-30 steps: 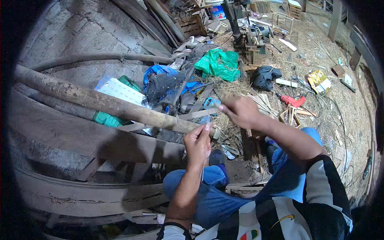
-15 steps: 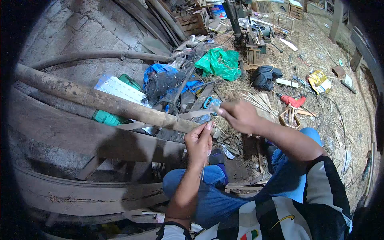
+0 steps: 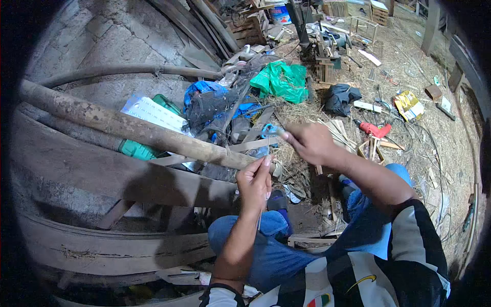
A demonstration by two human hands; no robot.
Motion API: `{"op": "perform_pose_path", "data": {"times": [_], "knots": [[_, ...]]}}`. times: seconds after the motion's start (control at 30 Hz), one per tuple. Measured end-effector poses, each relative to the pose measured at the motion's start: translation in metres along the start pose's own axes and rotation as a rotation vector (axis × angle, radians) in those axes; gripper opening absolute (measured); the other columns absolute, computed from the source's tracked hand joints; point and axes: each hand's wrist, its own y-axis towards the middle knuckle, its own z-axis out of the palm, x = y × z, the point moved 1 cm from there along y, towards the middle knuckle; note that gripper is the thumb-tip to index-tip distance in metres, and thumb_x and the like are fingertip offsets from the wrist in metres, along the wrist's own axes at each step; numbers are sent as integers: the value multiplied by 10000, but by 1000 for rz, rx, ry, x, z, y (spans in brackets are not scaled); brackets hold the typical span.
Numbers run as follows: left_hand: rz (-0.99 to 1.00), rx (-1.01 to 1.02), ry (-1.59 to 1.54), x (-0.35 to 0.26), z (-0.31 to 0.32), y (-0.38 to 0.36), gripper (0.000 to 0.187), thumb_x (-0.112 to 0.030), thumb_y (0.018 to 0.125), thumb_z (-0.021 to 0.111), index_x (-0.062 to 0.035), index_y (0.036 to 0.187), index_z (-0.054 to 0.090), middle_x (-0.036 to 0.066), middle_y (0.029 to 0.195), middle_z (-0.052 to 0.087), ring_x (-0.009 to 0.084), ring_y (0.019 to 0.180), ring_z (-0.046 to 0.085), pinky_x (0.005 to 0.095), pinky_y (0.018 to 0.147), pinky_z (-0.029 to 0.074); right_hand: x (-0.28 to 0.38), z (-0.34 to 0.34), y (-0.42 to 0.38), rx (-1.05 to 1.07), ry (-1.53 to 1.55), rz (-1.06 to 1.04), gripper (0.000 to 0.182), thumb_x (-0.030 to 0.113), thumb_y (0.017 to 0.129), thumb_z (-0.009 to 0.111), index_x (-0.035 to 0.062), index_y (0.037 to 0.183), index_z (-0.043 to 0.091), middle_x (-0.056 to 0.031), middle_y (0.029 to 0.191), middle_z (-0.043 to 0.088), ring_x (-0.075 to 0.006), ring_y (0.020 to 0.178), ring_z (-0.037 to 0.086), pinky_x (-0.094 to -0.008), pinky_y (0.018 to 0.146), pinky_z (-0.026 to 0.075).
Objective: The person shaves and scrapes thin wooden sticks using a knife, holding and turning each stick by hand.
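Even daylight, soft shadows at left; fisheye bending and black vignette at the edges.

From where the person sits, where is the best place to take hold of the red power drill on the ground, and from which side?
Probably by its red body, coming down from above: the drill lies flat on its side on the straw-covered ground, with its top free. Thin sticks and a small wooden frame crowd the near side, so that approach looks awkward.

Green plastic bag (image 3: pixel 280 80), black bag (image 3: pixel 339 98), red drill (image 3: pixel 374 129) (on straw), long wooden pole (image 3: pixel 128 128).
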Motion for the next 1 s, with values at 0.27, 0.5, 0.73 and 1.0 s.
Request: {"op": "perform_pose_path", "data": {"times": [0.27, 0.5, 0.73, 1.0], "knots": [[11, -9, 46, 3, 1, 2, 260, -182, 966, 654, 13, 1131, 703, -46, 510, 437, 29, 358, 340, 217, 327, 276, 11, 6, -8, 59, -43, -176, 318, 400, 988, 474, 109, 917, 582, -145, 753, 671, -382, 648, 658, -525, 540, 491], [-57, 55, -27, -1, 1, -4, 247, -169, 970, 645, 35, 1098, 701, -45, 525, 430, 33, 357, 320, 216, 320, 282, -37, -5, 14, 9, -154, 116, 359, 451, 1000, 454, 132, 926, 601, -152, 743, 669, -386, 665, 660, -521, 566, 507], [-26, -27, -38, 0, 5, 0, 230, -168, 954, 669, 12, 1091, 708, -6, 583, 530, 44, 360, 388, 212, 317, 284, 2, 1, -6, -120, 27, -88, 356, 435, 1001, 473, 114, 903, 593, -149, 726, 660, -384, 685, 659, -519, 559, 497], [45, 18, 10, 3, 1, -1, 257, -177, 959, 666, 25, 1112, 706, 3, 572, 542, 44, 375, 401, 216, 345, 284, 8, 10, -11, -66, 9, -207, 328, 428, 990, 492, 126, 938, 609, -133, 729, 663, -373, 641, 652, -507, 544, 497]]}}
